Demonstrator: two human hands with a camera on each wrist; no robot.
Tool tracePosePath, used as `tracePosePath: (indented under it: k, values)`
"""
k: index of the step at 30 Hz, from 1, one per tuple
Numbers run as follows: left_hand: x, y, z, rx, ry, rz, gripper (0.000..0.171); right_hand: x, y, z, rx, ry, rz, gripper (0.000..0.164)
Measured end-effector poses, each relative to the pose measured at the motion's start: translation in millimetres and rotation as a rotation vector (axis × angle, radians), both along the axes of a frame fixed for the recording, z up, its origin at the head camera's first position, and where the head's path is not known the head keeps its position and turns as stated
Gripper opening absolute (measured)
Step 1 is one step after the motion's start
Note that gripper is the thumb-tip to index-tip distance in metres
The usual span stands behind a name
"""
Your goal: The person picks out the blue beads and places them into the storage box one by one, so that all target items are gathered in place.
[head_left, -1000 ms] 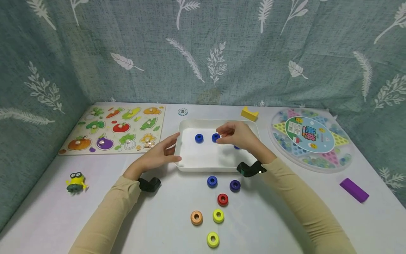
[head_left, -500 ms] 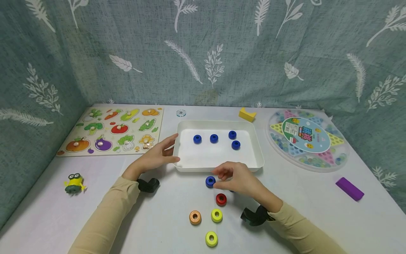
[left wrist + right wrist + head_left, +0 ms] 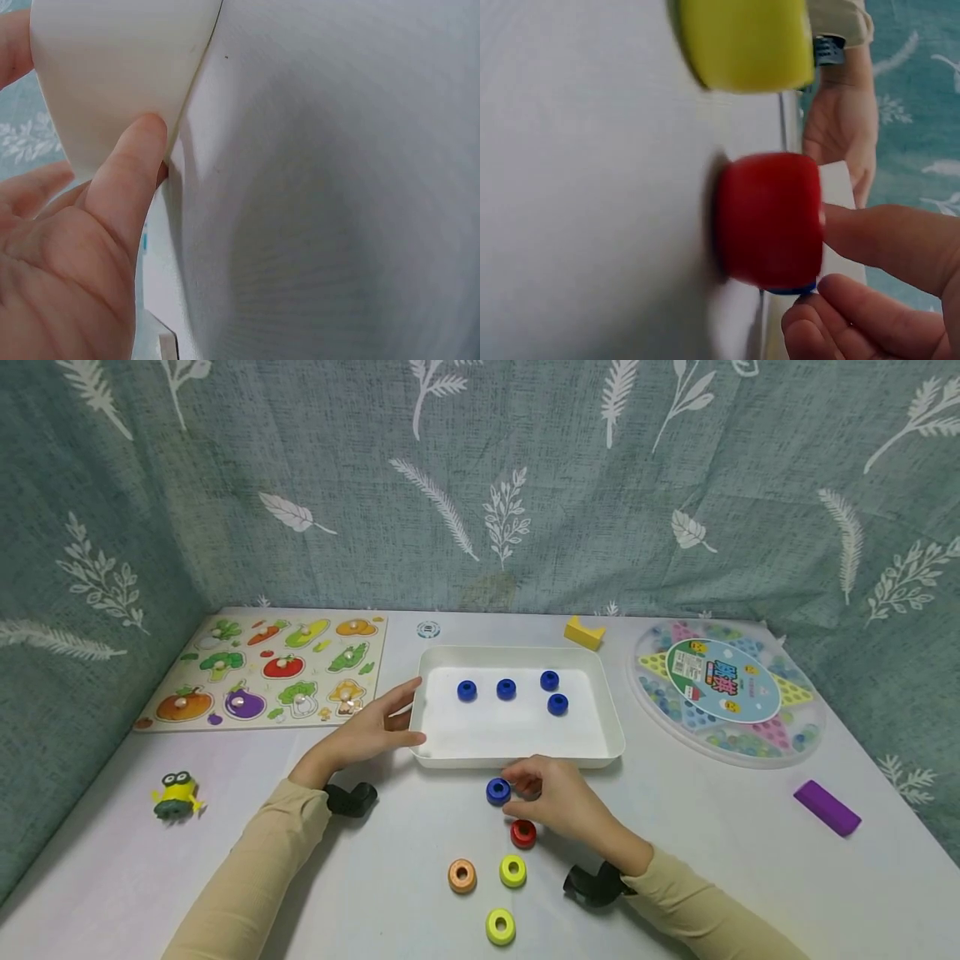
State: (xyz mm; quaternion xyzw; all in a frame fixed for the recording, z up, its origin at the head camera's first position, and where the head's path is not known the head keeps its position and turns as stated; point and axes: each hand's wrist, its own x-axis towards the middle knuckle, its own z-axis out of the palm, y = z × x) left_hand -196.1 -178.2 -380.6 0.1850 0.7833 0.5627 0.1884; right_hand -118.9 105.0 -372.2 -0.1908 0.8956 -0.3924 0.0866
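A shallow white tray holds several blue rings. My left hand rests against its left end, thumb and fingers spread; in the left wrist view the thumb presses the outer wall. My right hand is low over the table in front of the tray. Its thumb and forefinger are apart at the right edge of a blue ring. The right wrist view shows these fingertips just beyond a red ring, which mostly hides the blue one. A dark blue ring seen earlier is hidden by the right hand.
Nearer on the table lie an orange ring and two yellow rings. A vegetable puzzle board and a toy figure are at left. A round marble game, purple block and yellow block lie right and behind.
My right hand has left the tray, where all the blue rings now show, and come down in front of it to a blue ring. My left hand stays at the tray's end.
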Motion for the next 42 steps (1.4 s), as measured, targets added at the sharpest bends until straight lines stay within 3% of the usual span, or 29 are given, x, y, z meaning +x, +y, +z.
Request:
tracePosePath:
  k: [23,34,38,42]
  values:
    - [-1.0,1,0.5,0.004,-0.004,0.004,0.086,-2.2,-5,-7.4,0.032,0.094,0.042,0.035]
    - [-2.0,0,-0.5,0.006,-0.013,0.005,0.087,-2.1,-6,-5.1,0.014,0.073,0.058,0.031]
    - [-1.8,0,-1.9,0.016,-0.017,0.003,0.086,-1.7,-5,-0.1,-0.006,0.042,0.081,0.03]
    - [-1.5,0,-2.6,0.014,-0.016,0.003,0.086,-5.6,-2,14.8,-0.035,0.06,0.098,0.03]
